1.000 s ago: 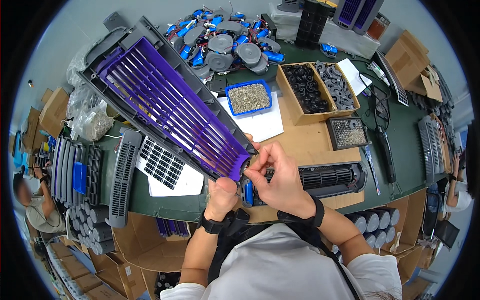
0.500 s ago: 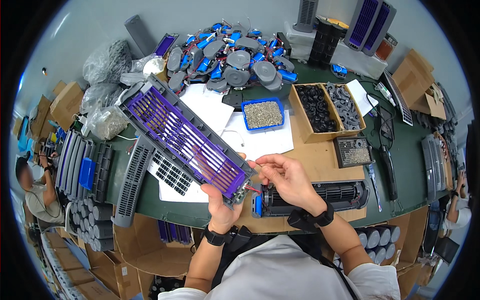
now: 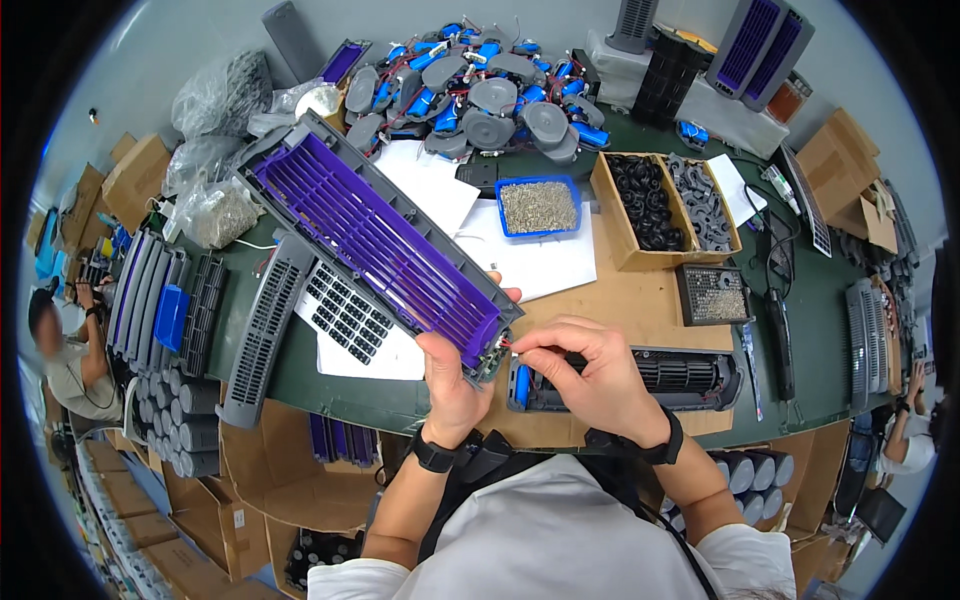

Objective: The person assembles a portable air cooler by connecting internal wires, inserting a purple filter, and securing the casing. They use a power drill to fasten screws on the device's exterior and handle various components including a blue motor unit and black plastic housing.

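Observation:
My left hand [image 3: 455,393] grips the lower end of a long grey fan housing with purple louvers [image 3: 375,245], thumb on the near side and fingertips showing at the far edge. The housing slants up to the left, above the table. At its lower end, my right hand [image 3: 600,375] pinches thumb and forefinger together beside short red wires [image 3: 506,342]. What exactly sits between those fingertips is too small to make out. Under my right hand lies the other fan half [image 3: 690,378], with a black ribbed roller and a blue cylinder [image 3: 521,386] at its left end.
A blue tray of small screws [image 3: 540,207] and a cardboard box of black and grey parts [image 3: 648,262] stand beyond my hands. Grey bases with blue cylinders [image 3: 495,97] are heaped at the back. A grey grille cover [image 3: 262,335] lies left, an electric screwdriver [image 3: 779,345] right.
The housing has tilted, so its louvers now look closed rather than see-through. My right hand has come down slightly, from the housing's edge to the red wires.

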Tool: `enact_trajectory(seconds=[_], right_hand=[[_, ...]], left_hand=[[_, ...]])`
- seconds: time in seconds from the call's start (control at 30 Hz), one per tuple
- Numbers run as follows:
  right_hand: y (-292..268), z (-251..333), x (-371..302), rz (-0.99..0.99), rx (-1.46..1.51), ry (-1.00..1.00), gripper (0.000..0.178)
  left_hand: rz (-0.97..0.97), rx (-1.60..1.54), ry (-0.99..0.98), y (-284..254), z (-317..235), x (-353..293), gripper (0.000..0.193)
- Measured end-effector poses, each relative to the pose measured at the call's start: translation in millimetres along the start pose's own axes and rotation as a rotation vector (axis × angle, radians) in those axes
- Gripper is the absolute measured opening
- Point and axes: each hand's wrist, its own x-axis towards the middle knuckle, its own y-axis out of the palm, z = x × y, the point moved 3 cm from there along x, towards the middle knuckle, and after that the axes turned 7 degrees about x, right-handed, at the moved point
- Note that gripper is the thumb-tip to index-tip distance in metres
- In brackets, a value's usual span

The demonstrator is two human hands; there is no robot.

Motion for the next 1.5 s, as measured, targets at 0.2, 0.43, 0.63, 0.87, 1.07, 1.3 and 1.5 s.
enact_trajectory(seconds=[0.2, 0.43, 0.63, 0.87, 1.07, 1.3, 1.5], right_hand=[[10.7, 2.8, 0.4, -0.012, -0.136, -0.195, 0.012], [14.5, 4.8, -1.0, -0.031, -0.112, -0.193, 0.012], [18.4, 0.7, -1.1, -0.068, -0.063, -0.126, 0.021], [18.6, 1.8, -2.0, -0.08, -0.24, -0.249, 0.025], [20.6, 7.6, -2.5, -0.075, -0.311, -0.313, 0.025], [22.9, 6.3, -2.9, -0.036, -0.317, -0.35, 0.024], [20.6, 3.4, -4.9, -0.043, -0.281, -0.335, 0.024]], left_hand=[[0.044, -0.03, -0.007, 7.7, -4.0, -0.4, 0.088], [0.027, -0.028, -0.047, 9.5, -6.8, -0.3, 0.088], [0.024, -0.019, -0.052, 8.1, -2.8, 0.0, 0.09], [0.033, 0.019, -0.03, 9.4, -0.7, 0.2, 0.094], [0.01, 0.071, -0.005, 12.6, -1.1, -0.5, 0.093], [0.026, 0.08, -0.007, 14.3, 1.5, -2.2, 0.093], [0.026, 0.024, -0.029, 14.9, 3.3, -0.7, 0.093]])
